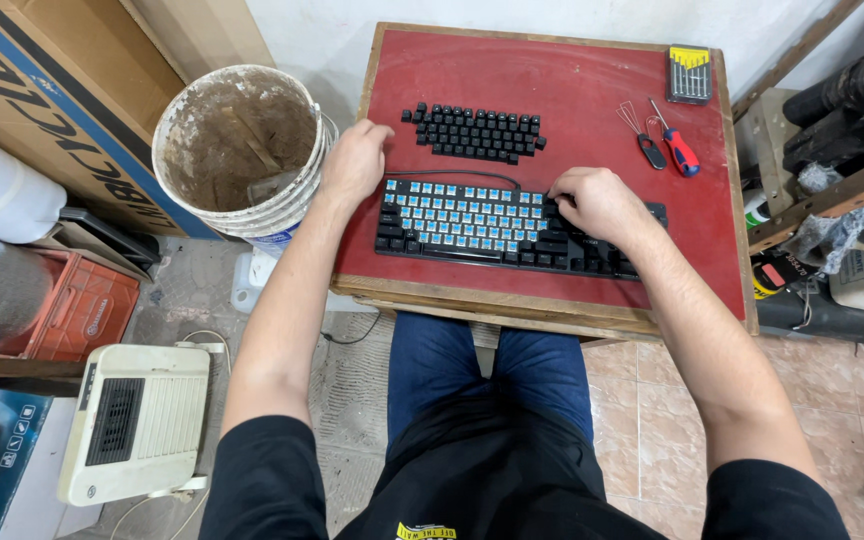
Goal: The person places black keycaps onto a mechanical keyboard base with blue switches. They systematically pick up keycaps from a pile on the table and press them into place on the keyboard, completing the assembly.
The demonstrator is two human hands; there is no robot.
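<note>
- I see a small table (592, 100) with a red top and a wooden edge.
- A black keyboard (512, 230) lies near the front. Many of its caps are off, so blue switches show.
- A bunch of loose black keycaps (475, 132) lies behind it.
- A red and blue screwdriver (679, 148) and a wire key puller (642, 135) lie at the right.
- A small screwdriver set (690, 73) sits in the far right corner.
</note>
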